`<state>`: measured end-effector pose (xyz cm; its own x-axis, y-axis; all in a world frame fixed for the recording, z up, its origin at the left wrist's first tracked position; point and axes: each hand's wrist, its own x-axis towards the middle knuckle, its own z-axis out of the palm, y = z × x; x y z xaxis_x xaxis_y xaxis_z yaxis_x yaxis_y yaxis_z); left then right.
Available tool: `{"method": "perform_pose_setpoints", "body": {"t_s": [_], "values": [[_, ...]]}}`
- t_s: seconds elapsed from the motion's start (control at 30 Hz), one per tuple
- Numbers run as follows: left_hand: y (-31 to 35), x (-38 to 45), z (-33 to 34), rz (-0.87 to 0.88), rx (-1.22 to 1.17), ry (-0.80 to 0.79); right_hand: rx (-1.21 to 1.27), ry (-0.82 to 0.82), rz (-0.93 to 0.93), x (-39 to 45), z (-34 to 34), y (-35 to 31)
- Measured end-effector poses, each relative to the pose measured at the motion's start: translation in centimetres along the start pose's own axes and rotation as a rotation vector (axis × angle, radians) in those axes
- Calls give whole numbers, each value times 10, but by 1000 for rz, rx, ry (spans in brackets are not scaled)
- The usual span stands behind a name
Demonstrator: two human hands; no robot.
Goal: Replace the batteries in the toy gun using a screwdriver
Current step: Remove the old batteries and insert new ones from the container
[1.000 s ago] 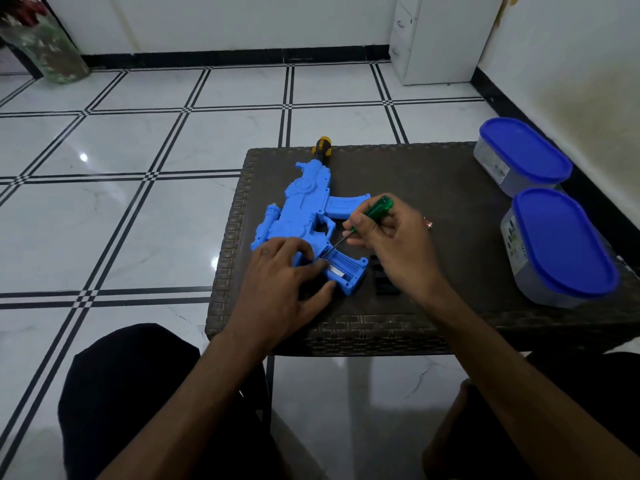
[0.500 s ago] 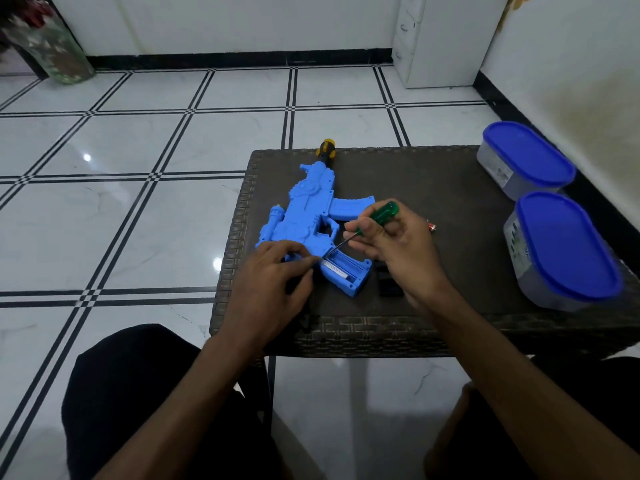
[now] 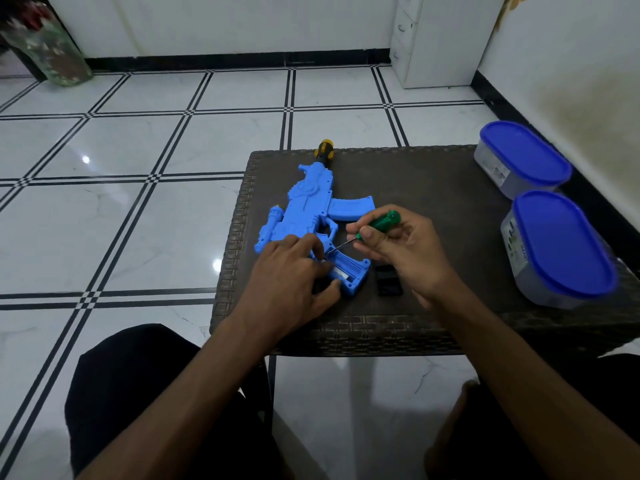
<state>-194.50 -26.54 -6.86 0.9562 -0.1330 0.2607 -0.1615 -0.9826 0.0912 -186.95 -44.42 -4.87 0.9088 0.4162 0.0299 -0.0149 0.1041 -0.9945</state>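
A blue toy gun (image 3: 311, 206) lies flat on the dark woven table (image 3: 433, 181), muzzle pointing away from me. Its battery compartment (image 3: 349, 271) at the near end is open, and a silvery battery (image 3: 341, 274) shows inside. My left hand (image 3: 287, 271) holds the gun's near end, fingers on top and thumb against the near side. My right hand (image 3: 405, 251) pinches a green-handled screwdriver (image 3: 382, 221), whose thin shaft slants down-left into the compartment beside my left fingertips. A black cover (image 3: 389, 285) lies on the table just right of the compartment.
A second screwdriver with a yellow and black handle (image 3: 324, 151) sits at the table's far edge beyond the muzzle. Two containers with blue lids (image 3: 524, 157) (image 3: 564, 244) stand at the table's right side. My knees are under the near edge; tiled floor lies to the left.
My left hand shifted over the gun's near end, its thumb now lying lower against the near side. The right hand keeps the screwdriver tip in the compartment.
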Motion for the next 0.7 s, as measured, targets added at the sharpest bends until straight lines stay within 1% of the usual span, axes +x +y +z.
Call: {"method": "perform_pose_setpoints", "body": {"t_s": [0.17, 0.27, 0.3, 0.37, 0.43, 0.57, 0.7], "values": [[-9, -2, -1, 26, -62, -38, -25, -52, -8, 0, 6, 6], [-13, -6, 1, 47, -109, -19, -29, -31, 19, 2, 9, 12], [-15, -8, 2, 28, -141, -3, -37, -11, 23, 3, 9, 13], [-18, -13, 5, -69, -236, 39, -87, 11, 16, 7, 10, 13], [-19, -15, 7, -131, -305, 77, -160, -4, 5, 11, 13, 13], [-14, -13, 6, -148, -294, 103, -264, -47, 7, 23, 19, 11], [-12, -15, 9, -140, -262, 104, -306, -55, 3, 33, 25, 8]]}}
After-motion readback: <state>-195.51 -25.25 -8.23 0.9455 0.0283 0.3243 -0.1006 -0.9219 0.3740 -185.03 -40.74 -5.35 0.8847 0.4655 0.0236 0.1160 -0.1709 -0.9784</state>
